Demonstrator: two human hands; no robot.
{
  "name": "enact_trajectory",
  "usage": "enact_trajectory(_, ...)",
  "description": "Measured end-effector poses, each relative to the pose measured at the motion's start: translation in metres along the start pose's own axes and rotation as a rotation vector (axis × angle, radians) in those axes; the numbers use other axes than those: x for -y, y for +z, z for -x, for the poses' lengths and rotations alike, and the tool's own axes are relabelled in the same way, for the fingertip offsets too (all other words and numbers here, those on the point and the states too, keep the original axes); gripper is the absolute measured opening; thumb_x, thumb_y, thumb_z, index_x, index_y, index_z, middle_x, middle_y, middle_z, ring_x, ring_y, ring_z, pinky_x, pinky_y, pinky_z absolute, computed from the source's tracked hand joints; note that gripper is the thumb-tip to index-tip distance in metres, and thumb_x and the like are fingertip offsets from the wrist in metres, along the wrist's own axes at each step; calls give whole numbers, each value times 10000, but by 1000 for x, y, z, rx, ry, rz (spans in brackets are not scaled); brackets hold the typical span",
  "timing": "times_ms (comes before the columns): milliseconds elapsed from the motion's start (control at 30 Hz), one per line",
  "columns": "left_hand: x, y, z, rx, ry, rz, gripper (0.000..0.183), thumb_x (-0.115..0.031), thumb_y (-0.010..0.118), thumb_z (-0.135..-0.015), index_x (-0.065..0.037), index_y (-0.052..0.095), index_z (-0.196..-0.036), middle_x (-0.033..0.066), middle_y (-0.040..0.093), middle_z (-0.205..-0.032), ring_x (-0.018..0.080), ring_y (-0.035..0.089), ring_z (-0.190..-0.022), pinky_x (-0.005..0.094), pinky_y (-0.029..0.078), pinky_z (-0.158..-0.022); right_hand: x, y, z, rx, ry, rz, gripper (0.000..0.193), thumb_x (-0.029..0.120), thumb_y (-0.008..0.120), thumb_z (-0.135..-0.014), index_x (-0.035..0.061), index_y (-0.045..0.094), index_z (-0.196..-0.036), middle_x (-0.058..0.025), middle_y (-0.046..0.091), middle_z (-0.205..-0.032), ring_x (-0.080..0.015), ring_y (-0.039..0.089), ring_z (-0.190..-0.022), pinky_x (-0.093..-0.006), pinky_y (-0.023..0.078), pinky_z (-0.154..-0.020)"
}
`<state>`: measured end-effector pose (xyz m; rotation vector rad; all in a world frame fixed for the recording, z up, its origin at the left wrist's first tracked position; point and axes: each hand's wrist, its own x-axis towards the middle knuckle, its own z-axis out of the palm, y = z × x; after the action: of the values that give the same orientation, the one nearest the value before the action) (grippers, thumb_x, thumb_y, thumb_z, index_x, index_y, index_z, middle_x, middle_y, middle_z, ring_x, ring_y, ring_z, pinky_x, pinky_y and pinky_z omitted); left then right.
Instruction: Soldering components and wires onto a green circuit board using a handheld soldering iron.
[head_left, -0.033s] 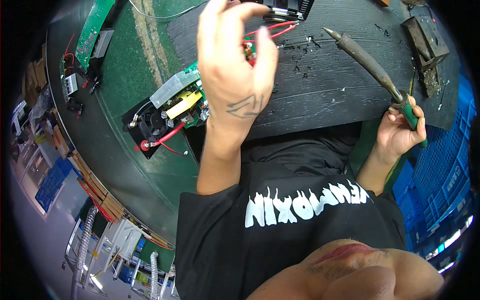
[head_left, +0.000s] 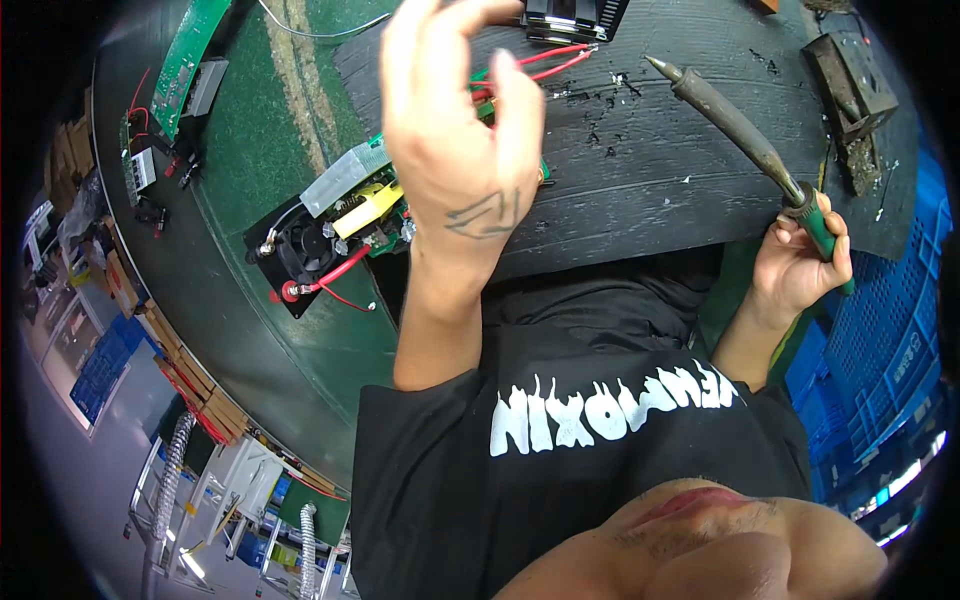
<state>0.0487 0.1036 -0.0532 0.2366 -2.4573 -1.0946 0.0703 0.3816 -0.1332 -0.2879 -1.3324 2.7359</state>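
Note:
My left hand (head_left: 450, 150) is raised over a green circuit board assembly (head_left: 375, 230), back of the hand up. Its thumb and fingers are apart, some fingertips are cut off by the top edge, and nothing shows in its grasp. It hides much of the board. The part of the assembly left of my wrist has a grey heat sink (head_left: 347, 178), a yellow transformer (head_left: 368, 209), a black fan (head_left: 303, 245) and a thick red wire (head_left: 345, 266). At the right, my right hand (head_left: 800, 262) grips the green handle of a soldering iron (head_left: 740, 130), tip pointing up and left.
A rusty metal iron stand (head_left: 850, 85) sits at the far right of the black board (head_left: 620, 210). A black finned part (head_left: 572, 18) with red wires lies at the back. Another circuit board (head_left: 185, 75) is at the far left; blue crates (head_left: 885, 310) stand at the right.
My left hand has shifted slightly to the left over the circuit board assembly. My right hand and the soldering iron stay where they were.

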Motion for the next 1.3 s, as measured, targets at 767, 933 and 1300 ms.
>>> enact_trajectory(767, 34, -13, -124, 838, 84, 125, 223, 66, 605, -717, 53, 581, -938, 71, 645, -805, 124, 615, -757, 243, 496, -688, 1, 5, -1, 44, -39, -48, 320, 268, 392, -870, 48, 622, -907, -165, 580, -993, -254, 579, -704, -267, 451, -521)
enact_trajectory(933, 37, -8, -128, 829, 257, 37, 195, 40, 636, -723, 39, 592, -914, 99, 656, -796, 126, 620, -754, 246, 492, -701, 2, 4, -1, 34, -38, -3, 321, 280, 404, -863, 53, 628, -908, -162, 581, -1000, -252, 575, -718, -270, 449, -533)
enact_trajectory(1300, 50, -3, -125, 744, 264, -112, 237, 18, 636, -724, 20, 589, -956, 89, 629, -737, 152, 597, -685, 266, 482, -664, 1, 1, -2, 49, 2, -27, 314, 287, 428, -856, 57, 634, -912, -152, 586, -1037, -237, 570, -773, -265, 435, -558)
